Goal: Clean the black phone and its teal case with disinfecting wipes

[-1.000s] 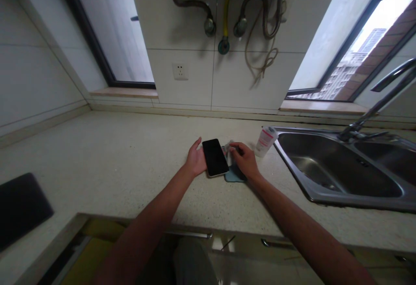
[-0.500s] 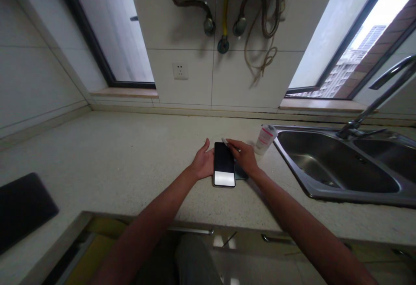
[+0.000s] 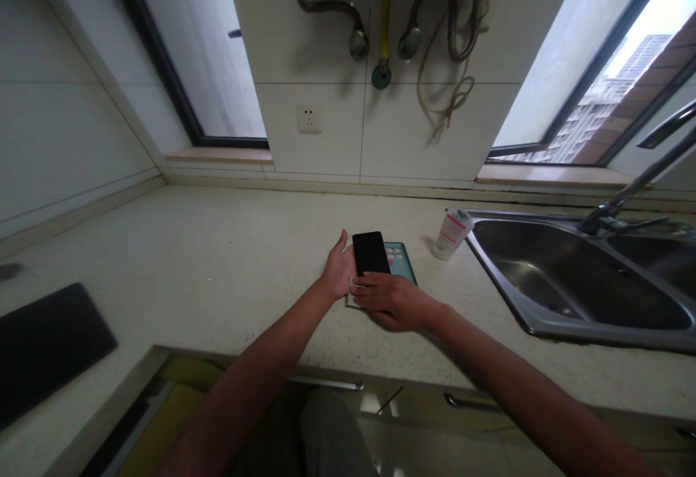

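Observation:
A smartphone (image 3: 371, 252) with a mostly dark screen is held low over the counter. My left hand (image 3: 338, 271) supports its left edge, thumb stretched upward and the other fingers hidden at or behind the phone. Across the lower screen lies my right hand (image 3: 394, 301), its fingers extended flat and pointing left. A pale patch shows by those fingertips; I cannot tell whether it is lit screen or a thin white thing. Partly behind the phone, on the right, is a teal phone case (image 3: 402, 262) with several round camera openings.
A clear plastic cup (image 3: 453, 233) with red print leans beside the steel double sink (image 3: 530, 317) and its faucet (image 3: 603, 212). At the far left lies a dark flat object (image 3: 54, 346) on the pale counter (image 3: 228, 245). Below the counter's front edge, a drawer (image 3: 163, 419) stands open.
My right hand has slid from the phone's top edge down to its lower end, its fingers flattening. The phone has tilted slightly, and more of the teal case shows.

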